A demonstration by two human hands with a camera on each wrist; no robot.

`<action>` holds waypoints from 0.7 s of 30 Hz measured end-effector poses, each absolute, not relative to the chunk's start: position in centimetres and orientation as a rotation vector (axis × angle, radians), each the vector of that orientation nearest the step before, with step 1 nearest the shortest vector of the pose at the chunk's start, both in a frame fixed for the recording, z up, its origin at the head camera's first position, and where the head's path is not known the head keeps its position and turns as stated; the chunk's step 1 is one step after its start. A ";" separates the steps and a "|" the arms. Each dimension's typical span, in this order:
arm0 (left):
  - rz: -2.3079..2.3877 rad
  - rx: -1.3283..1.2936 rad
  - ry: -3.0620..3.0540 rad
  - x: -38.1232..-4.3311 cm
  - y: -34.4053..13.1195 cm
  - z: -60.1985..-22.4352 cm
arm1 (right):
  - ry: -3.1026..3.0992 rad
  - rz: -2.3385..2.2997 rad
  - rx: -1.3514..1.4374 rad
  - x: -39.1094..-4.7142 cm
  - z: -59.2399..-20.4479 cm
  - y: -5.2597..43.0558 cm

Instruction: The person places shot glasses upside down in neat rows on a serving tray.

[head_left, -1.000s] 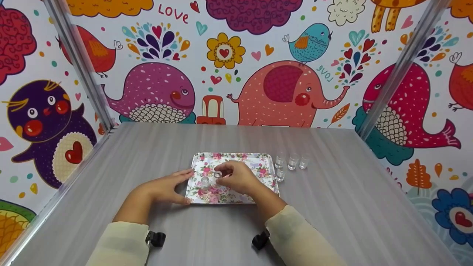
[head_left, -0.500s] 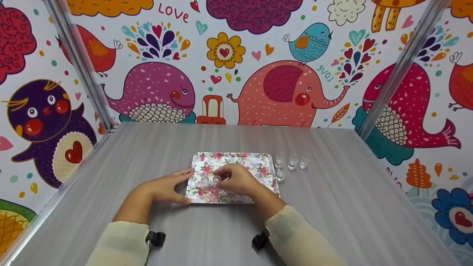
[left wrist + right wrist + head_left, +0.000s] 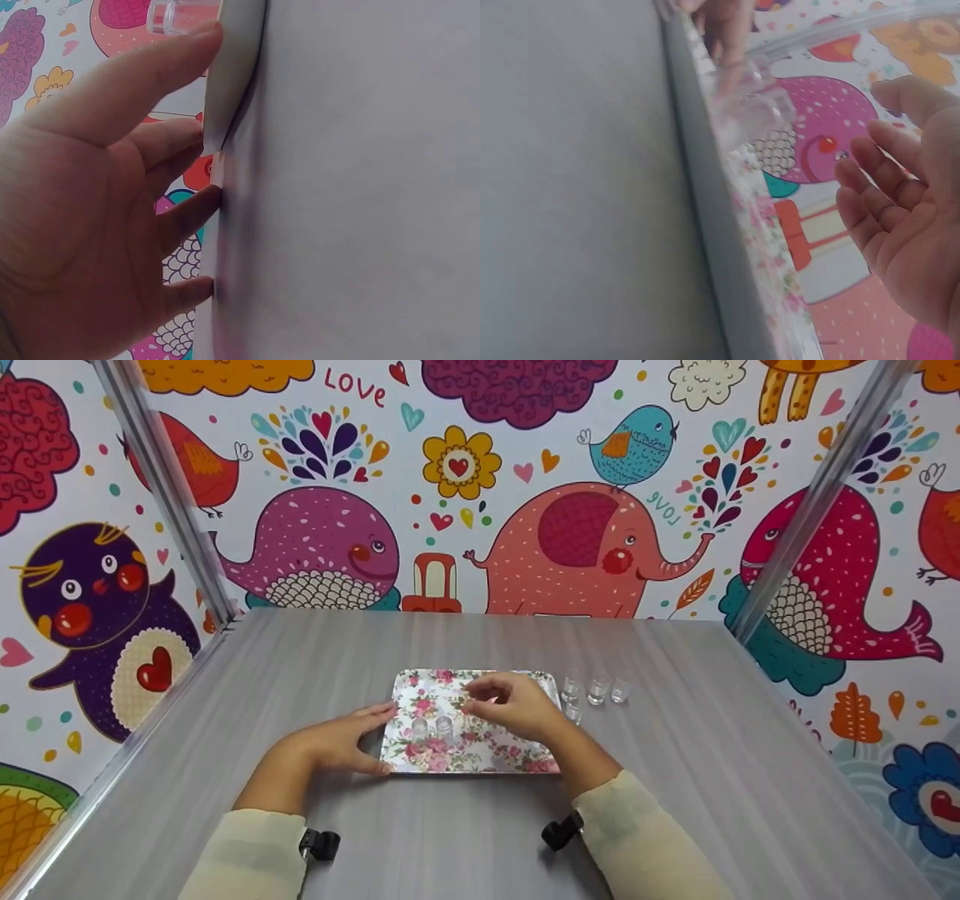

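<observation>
Glass (image 3: 444, 727) down and free! Half a second ago the right hand (image 3: 521, 706) had it between its fingertips; now that hand has pulled away rightward, fingers loosely bent around nothing, hovering over the floral tray (image 3: 480, 757). So two stand there, to that hand's left: the freed one and a second glass (image 3: 420, 729) just beside it. Four clear glasses (image 3: 597, 690) remain off the tray, past the hand's right side. Left hand (image 3: 334, 742) stays spread against the tray's left edge. Below both hands, grey streaked table (image 3: 450, 840); ahead, a cartoon-animal wall (image 3: 420, 525).
</observation>
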State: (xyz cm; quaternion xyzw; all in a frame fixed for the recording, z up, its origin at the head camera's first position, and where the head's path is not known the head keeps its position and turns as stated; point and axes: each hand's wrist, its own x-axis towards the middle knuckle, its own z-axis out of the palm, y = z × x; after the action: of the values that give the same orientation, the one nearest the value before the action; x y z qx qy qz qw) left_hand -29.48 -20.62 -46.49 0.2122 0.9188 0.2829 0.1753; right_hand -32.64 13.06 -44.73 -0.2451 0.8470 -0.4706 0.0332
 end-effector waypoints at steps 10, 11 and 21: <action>0.780 0.576 2.611 -29.6 -20.7 -46.6 | 2.726 -1.531 -0.580 -33.8 -43.6 17.8; 0.778 0.575 2.611 -29.6 -20.7 -46.6 | 2.735 -1.537 -0.546 -33.9 -43.6 18.3; 0.781 0.548 2.608 -29.5 -20.6 -46.5 | 2.785 -1.511 -0.250 -34.6 -43.7 23.7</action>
State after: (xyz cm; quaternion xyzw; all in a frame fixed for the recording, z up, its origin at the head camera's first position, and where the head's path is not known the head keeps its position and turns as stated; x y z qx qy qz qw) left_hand -29.53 -20.64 -46.52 0.1940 0.9235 0.2767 0.1813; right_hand -34.62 23.72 -43.71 -0.0788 0.8761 -0.4753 -0.0183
